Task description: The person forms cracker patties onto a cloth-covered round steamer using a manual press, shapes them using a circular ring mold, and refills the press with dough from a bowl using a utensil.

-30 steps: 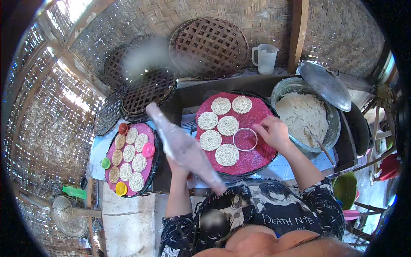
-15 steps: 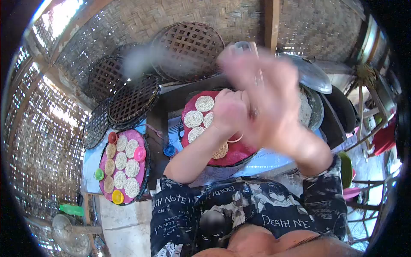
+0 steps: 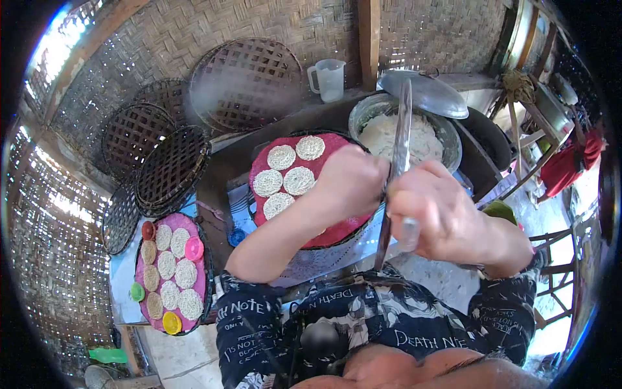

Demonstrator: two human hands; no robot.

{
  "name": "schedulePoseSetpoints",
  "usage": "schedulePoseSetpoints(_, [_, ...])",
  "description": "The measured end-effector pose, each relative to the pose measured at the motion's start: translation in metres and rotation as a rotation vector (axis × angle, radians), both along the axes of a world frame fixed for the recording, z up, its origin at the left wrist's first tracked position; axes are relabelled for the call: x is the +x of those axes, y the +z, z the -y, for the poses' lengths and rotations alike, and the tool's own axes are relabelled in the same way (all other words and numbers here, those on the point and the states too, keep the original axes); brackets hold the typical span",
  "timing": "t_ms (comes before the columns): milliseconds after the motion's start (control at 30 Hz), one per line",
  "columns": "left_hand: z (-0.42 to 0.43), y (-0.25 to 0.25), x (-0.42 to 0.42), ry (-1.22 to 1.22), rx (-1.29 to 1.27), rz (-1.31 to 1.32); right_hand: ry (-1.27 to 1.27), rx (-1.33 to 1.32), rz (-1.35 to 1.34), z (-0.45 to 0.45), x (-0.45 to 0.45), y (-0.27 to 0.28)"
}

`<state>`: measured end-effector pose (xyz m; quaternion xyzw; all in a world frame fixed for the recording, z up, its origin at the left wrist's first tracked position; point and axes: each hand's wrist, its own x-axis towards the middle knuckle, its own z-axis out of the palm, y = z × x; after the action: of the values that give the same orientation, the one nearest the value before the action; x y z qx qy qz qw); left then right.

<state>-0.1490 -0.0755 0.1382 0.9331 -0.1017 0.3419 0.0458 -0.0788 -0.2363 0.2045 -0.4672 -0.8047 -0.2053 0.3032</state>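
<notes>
A long narrow bar-shaped tool [image 3: 403,123], shiny near its top, stands nearly upright before my chest. My left hand [image 3: 357,176] is closed against its left side, knuckles up, with the fingertips hidden. On the other side my right hand [image 3: 444,211] grips it, and a short greyish rod end [image 3: 410,235] sticks out below the fingers. Beneath my left hand lies a round tray with a magenta cloth [image 3: 334,144], bearing several pale discs of thin strands [image 3: 299,181]. My left forearm covers part of it. Behind the tool, a metal basin [image 3: 358,120] holds whitish dough [image 3: 405,137].
At left, a second tray with pink cloth [image 3: 190,227] carries several discs and coloured lids. Dark woven lattice trays [image 3: 249,81] lean along the wall. A plastic jug [image 3: 330,81] stands at the back. A metal lid [image 3: 427,96] lies behind the basin. A blue lid [image 3: 237,237] sits beside the magenta tray.
My hands were blurred and close together over the magenta tray; now they grip the tool upright, nearer my chest. The view has shifted, so the basin and jug show more fully.
</notes>
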Motion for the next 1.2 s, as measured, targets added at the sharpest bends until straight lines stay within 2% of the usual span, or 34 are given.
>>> schedulePoseSetpoints(67, [0.009,-0.01,-0.002,-0.059,0.032,-0.026,0.048,-0.215,-0.26,0.013,0.016,-0.005])
schedulePoseSetpoints(100, [0.016,-0.006,-0.004,-0.054,0.078,-0.029,0.008,-0.316,-0.294,0.02,0.019,0.0])
schedulePoseSetpoints(200, [0.025,0.0,0.008,0.056,0.126,0.107,-0.045,-0.387,-0.523,0.029,0.046,0.012])
schedulePoseSetpoints(267, [0.019,0.002,0.012,0.155,0.073,0.035,-0.079,-0.392,-0.567,0.035,0.084,0.016])
schedulePoseSetpoints(333, [0.003,0.004,0.013,0.261,-0.021,-0.03,-0.111,-0.282,-0.564,0.055,0.134,0.019])
schedulePoseSetpoints(400, [-0.019,0.0,0.022,0.237,-0.176,0.049,-0.173,0.035,-1.03,0.071,0.159,0.018])
schedulePoseSetpoints(433, [-0.02,-0.012,0.03,0.121,-0.763,-0.03,-0.079,0.271,-1.108,0.069,0.179,0.008])
schedulePoseSetpoints(467, [-0.035,-0.036,0.036,0.128,-0.941,-0.208,0.069,0.445,-1.264,0.061,0.184,0.002])
schedulePoseSetpoints(500, [-0.022,-0.026,0.044,-0.167,-1.386,-0.266,0.119,0.583,-1.311,0.051,0.189,-0.007])
schedulePoseSetpoints(533, [-0.021,-0.035,0.065,-0.389,-1.387,-0.119,0.169,0.724,-1.354,0.039,0.193,-0.017])
schedulePoseSetpoints(567, [-0.02,-0.044,0.087,-0.631,-1.374,0.005,0.207,0.724,-1.504,0.03,0.196,-0.032])
schedulePoseSetpoints(667, [-0.001,-0.031,0.114,-0.872,-1.395,0.344,0.324,0.402,-1.662,0.003,0.189,-0.074])
schedulePoseSetpoints(700, [0.001,-0.027,0.116,-0.868,-1.361,0.428,0.524,0.237,-1.766,-0.003,0.189,-0.088])
schedulePoseSetpoints(733, [0.003,-0.025,0.117,-0.861,-1.326,0.513,0.59,0.183,-1.772,-0.006,0.186,-0.099])
schedulePoseSetpoints(767, [0.002,-0.023,0.113,-0.822,-1.343,0.539,0.434,-0.097,-1.561,0.0,0.205,-0.119])
schedulePoseSetpoints(833, [0.002,-0.025,0.102,-0.652,-1.337,0.569,-0.018,-0.48,-0.732,0.012,0.241,-0.143])
schedulePoseSetpoints(900, [-0.003,-0.031,0.094,-0.514,-1.252,0.573,-0.362,-0.709,-0.051,0.028,0.278,-0.192])
schedulePoseSetpoints(967, [-0.008,-0.038,0.089,-0.4,-1.155,0.568,-0.596,-1.106,0.029,0.03,0.31,-0.206])
schedulePoseSetpoints(1033, [0.0,-0.039,0.084,-0.273,-1.168,0.526,-0.703,-1.088,0.18,0.025,0.341,-0.197])
schedulePoseSetpoints(1067, [-0.001,-0.041,0.084,-0.228,-1.204,0.496,-0.855,-1.045,0.213,0.012,0.356,-0.201])
schedulePoseSetpoints(1100, [-0.001,-0.042,0.085,-0.185,-1.239,0.465,-0.859,-0.902,0.298,0.004,0.366,-0.201])
schedulePoseSetpoints(1133, [0.005,-0.041,0.088,-0.134,-1.17,0.48,-0.859,-0.756,0.381,-0.002,0.372,-0.2])
schedulePoseSetpoints(1167, [0.004,-0.041,0.078,-0.192,-1.501,0.367,-0.84,-0.847,0.394,-0.007,0.373,-0.194])
schedulePoseSetpoints(1200, [0.004,-0.05,0.076,-0.134,-1.432,0.346,-0.818,-0.931,0.41,-0.013,0.372,-0.18])
